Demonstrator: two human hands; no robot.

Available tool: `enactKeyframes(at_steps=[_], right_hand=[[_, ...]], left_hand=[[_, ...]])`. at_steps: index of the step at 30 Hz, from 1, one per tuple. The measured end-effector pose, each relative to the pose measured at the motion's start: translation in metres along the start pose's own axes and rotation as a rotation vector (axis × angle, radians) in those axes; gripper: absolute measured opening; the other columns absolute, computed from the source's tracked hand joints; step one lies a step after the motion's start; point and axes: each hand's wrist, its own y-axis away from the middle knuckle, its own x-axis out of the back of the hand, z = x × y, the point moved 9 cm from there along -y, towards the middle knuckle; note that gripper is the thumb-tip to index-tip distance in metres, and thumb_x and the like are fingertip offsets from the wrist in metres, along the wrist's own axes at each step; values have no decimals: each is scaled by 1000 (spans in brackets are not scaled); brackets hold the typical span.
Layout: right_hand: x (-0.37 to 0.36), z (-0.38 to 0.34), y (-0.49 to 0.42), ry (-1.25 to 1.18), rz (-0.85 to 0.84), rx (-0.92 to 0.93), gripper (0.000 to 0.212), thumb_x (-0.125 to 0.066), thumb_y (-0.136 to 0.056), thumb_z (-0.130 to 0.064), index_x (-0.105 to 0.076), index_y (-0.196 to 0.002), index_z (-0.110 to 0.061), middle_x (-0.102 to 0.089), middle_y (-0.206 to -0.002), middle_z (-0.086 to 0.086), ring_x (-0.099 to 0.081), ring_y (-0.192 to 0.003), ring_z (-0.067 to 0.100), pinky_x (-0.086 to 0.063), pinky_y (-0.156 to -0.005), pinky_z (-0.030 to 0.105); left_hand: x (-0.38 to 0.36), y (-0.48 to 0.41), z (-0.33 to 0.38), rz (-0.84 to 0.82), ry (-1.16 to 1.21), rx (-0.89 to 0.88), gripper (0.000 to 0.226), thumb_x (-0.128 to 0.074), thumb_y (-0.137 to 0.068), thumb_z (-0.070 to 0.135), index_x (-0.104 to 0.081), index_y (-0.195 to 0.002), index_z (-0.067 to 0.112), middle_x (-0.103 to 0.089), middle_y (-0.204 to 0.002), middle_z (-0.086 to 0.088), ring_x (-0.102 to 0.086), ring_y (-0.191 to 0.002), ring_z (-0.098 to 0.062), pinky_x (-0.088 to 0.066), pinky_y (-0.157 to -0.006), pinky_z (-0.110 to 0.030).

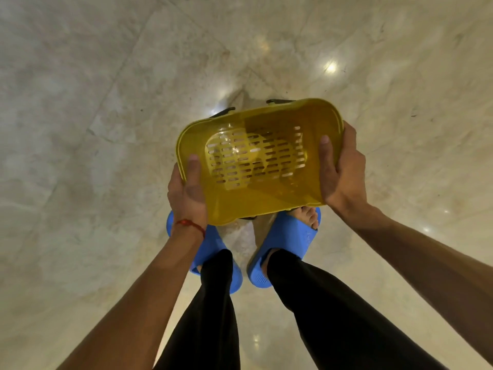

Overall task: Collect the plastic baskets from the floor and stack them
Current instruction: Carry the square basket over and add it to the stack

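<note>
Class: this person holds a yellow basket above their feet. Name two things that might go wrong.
The left hand and right hand grip the yellow basket only at its rim; a slip could drop it onto bare toes in the blue slides.
The floor looks glossy, and the basket hides the ground ahead, so stumbling is possible.

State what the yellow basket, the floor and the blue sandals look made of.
The yellow basket: translucent glossy plastic; light and shapes show through its walls. The floor: polished stone, likely marble, with veining, joints and lamp reflections. The blue sandals: matte, probably moulded foam or rubber; thick, seamless.
</note>
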Motion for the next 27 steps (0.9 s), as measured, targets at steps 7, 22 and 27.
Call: enactKeyframes(at_steps=[7,22,27], right_hand=[[43,-70,62,-76,48,-58,36,-33,-108,-50,-59,-124,-31,-64,-90,-37,-63,-81,-9,-42,-64,7],[122,-322,197,-92,-104,-36,55,-31,-105,-56,-50,-59,-33,-52,-53,-12,-43,-49,7,-37,-56,34],[125,-422,221,-175,-263,65,56,-38,-107,-47,-58,-54,-51,-57,-51,-24,-55,-51,-5,-40,-54,10]], left_hand=[[57,39,35,-11,109,219,49,-49,-94,62,-63,-126,27,-66,-127,-2,-63,-115,-25,-49,-101,-46],[254,251,164,-68,413,365,68,-33,-95,70,-52,-142,25,-61,-135,-12,-59,-121,-38,-42,-104,-64],[307,314,192,20,618,381,71,-34,-93,72,-51,-142,24,-60,-136,-13,-57,-123,-41,-37,-105,-68]])
